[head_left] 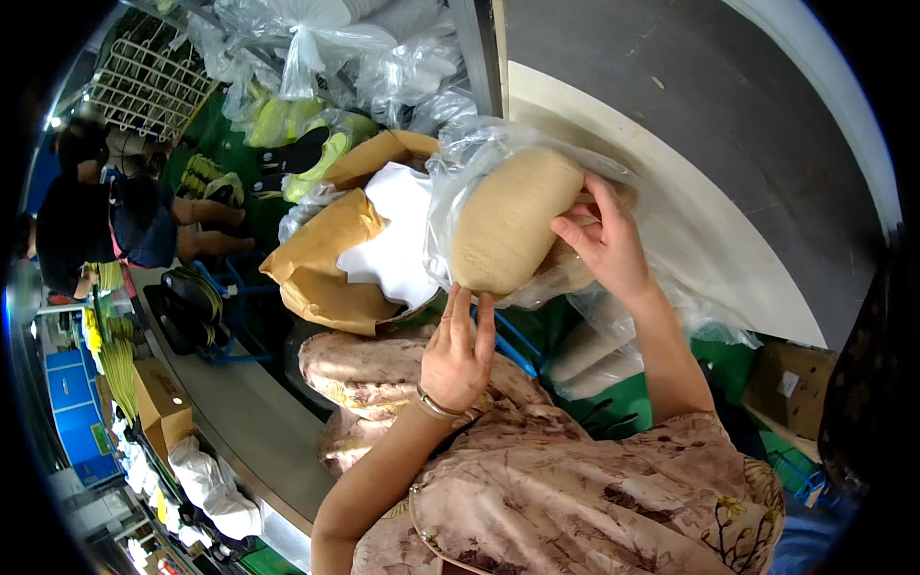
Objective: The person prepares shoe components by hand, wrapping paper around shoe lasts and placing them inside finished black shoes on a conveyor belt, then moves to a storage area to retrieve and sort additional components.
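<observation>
A beige, rounded oblong pad (514, 222) with a smooth, soft-looking face lies tilted in front of me over a clear plastic bag (458, 153). My right hand (606, 238) grips its right edge, thumb on the near face and fingers curled round the rim. At the pad's lower edge, the fingertips of my left hand (460, 353) touch it with fingers stretched out. More beige pieces show partly behind it, inside the bag. To the left stands an opened cardboard box (326, 278) with white sheets (391, 230) in it.
A curved grey-and-cream table (671, 182) stands at the upper right. Clear bags (355, 48) and yellow-green shoes (287, 120) fill the rack at the top. A conveyor edge (259, 383) runs along the left, with a co-worker (125, 220) beyond. A brown carton (791, 388) sits at right.
</observation>
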The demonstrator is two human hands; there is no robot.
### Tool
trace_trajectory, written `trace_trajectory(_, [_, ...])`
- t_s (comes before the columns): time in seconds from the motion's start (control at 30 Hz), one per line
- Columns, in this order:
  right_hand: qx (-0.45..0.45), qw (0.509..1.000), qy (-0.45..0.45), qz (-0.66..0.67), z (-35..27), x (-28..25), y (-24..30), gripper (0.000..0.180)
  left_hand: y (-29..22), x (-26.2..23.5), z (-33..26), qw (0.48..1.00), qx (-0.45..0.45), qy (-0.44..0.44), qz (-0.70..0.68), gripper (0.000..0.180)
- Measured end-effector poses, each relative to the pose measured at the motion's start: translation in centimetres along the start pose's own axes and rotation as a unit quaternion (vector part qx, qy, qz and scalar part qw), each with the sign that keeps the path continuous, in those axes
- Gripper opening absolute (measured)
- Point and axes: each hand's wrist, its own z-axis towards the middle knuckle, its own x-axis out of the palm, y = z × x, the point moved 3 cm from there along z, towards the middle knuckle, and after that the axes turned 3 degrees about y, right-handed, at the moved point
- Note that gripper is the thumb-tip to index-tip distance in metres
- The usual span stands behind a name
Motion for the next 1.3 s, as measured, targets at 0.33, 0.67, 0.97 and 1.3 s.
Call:
trace_trajectory(0.33, [-0.01,0.999,0.031,-0.038,0.4,0.7,0.5,0.052,0.8,0.2,-1.1,1.0,-0.003,-0.017,-0.018,0.051])
trace_trajectory(0.67, [0.032,0.995,0.096,-0.003,0.0,1.1,1.5,0.038,1.8,0.7,-3.5,0.997,-0.022,-0.069,-0.041,0.057])
trace_trajectory(0.97, [0.042,0.978,0.139,-0.147,0.7,0.8,3.3,0.046,1.4,0.1,-4.3,0.994,-0.018,-0.097,-0.053,0.059])
trace_trajectory(1.3, [0.054,0.938,0.198,-0.278,0.0,2.5,6.5,0.036,1.8,0.7,-5.1,0.979,-0.074,-0.135,-0.136,0.048])
